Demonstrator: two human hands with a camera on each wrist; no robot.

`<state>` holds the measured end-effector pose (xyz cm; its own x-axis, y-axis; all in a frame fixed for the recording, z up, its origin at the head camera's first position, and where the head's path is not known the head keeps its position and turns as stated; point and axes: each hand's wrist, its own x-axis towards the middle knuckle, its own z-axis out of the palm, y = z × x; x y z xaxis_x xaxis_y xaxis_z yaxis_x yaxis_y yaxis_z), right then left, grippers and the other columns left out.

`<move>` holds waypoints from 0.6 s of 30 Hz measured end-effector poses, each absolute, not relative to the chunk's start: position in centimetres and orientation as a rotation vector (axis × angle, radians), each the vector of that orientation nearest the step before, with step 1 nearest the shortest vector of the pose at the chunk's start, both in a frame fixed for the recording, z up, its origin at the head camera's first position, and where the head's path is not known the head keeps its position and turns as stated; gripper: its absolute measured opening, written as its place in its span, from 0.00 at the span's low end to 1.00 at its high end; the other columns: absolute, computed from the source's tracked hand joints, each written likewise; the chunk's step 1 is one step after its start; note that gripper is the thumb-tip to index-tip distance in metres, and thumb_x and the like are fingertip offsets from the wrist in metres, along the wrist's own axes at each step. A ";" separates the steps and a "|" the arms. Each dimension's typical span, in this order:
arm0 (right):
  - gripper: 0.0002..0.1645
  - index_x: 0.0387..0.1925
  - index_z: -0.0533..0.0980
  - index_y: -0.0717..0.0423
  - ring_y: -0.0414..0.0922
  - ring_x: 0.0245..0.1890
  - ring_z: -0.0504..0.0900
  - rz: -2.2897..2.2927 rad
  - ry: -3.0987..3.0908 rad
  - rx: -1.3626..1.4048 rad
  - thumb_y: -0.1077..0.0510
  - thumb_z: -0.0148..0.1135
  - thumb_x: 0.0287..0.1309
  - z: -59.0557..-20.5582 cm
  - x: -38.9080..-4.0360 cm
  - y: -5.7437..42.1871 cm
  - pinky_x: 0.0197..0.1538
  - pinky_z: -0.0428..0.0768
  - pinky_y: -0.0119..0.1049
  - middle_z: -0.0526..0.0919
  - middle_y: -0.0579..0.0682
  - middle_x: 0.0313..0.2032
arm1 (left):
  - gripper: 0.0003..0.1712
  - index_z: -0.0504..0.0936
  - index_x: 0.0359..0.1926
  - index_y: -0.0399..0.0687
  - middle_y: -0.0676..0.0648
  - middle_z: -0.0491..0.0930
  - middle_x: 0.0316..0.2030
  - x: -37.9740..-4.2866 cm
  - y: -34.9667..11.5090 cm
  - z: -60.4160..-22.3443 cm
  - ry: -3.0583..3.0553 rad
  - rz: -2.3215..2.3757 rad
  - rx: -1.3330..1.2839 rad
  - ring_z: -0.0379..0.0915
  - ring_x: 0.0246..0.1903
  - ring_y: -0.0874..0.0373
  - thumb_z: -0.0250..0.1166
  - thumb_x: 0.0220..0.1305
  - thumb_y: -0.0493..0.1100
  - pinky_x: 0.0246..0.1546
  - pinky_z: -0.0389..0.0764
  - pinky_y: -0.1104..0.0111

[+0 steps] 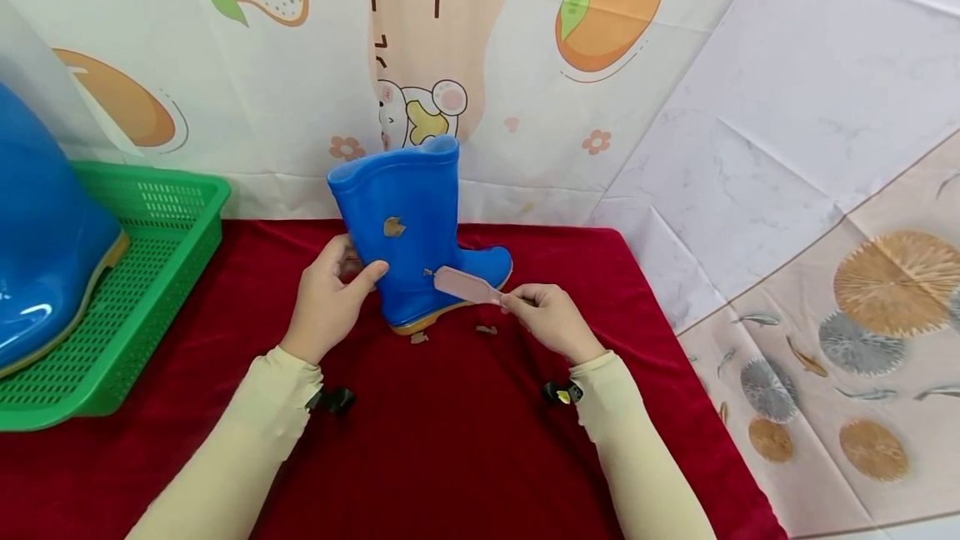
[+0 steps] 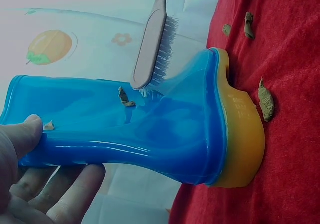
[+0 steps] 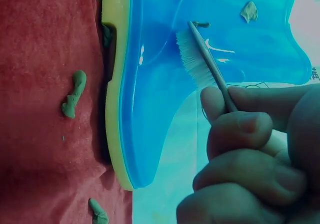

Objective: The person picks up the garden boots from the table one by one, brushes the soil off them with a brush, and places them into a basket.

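A blue rain boot (image 1: 408,215) with a yellow sole stands on the red cloth, toe to the right. My left hand (image 1: 327,298) grips the back of its shaft, thumb on the near side and fingers behind. In my right hand (image 1: 553,317) is the handle of a pinkish scrubbing brush (image 1: 467,284). White bristles (image 3: 191,58) touch the boot's side near the ankle, beside a small brown clump (image 2: 125,98) that looks like mud or clay. Higher on the shaft sticks a flatter brown patch (image 1: 393,227).
Loose brown clumps (image 1: 486,329) lie on the red cloth (image 1: 450,440) in front of the boot. To the left, a green basket (image 1: 161,290) holds another blue boot (image 1: 37,248). Behind hangs a printed white curtain (image 1: 285,132), close to the boot.
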<state>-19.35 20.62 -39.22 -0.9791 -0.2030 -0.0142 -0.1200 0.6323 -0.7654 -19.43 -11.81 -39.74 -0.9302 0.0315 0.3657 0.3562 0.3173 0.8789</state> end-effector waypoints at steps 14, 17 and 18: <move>0.11 0.38 0.87 0.54 0.38 0.19 0.68 -1.493 2.808 -0.461 0.54 0.63 0.73 -38.7 -18.5 19.0 0.25 0.69 0.31 0.76 0.45 0.19 | 0.29 0.71 0.69 0.41 0.40 0.84 0.54 -19.5 -11.8 -39.7 -2.320 -1.638 -0.350 0.82 0.48 0.48 0.65 0.74 0.49 0.45 0.78 0.81; 0.12 0.40 0.88 0.53 0.39 0.18 0.67 -1.428 2.796 -0.445 0.53 0.62 0.74 -39.4 -18.5 18.6 0.23 0.68 0.32 0.73 0.45 0.18 | 0.29 0.71 0.69 0.40 0.40 0.84 0.54 -19.5 -11.8 -39.7 -2.325 -1.633 -0.357 0.82 0.48 0.48 0.65 0.74 0.48 0.46 0.78 0.81; 0.13 0.40 0.88 0.52 0.40 0.18 0.68 -1.401 2.801 -0.437 0.51 0.62 0.74 -40.0 -18.8 18.8 0.23 0.68 0.32 0.73 0.44 0.18 | 0.29 0.71 0.69 0.40 0.40 0.84 0.54 -19.5 -11.8 -39.7 -2.325 -1.633 -0.358 0.82 0.48 0.48 0.65 0.74 0.48 0.46 0.78 0.81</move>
<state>-18.79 18.78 -39.95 -0.9616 -0.2355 0.1409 -0.2539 0.5692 -0.7820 -19.49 -11.77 -39.73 -0.9311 0.0428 0.3623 0.3553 0.3315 0.8740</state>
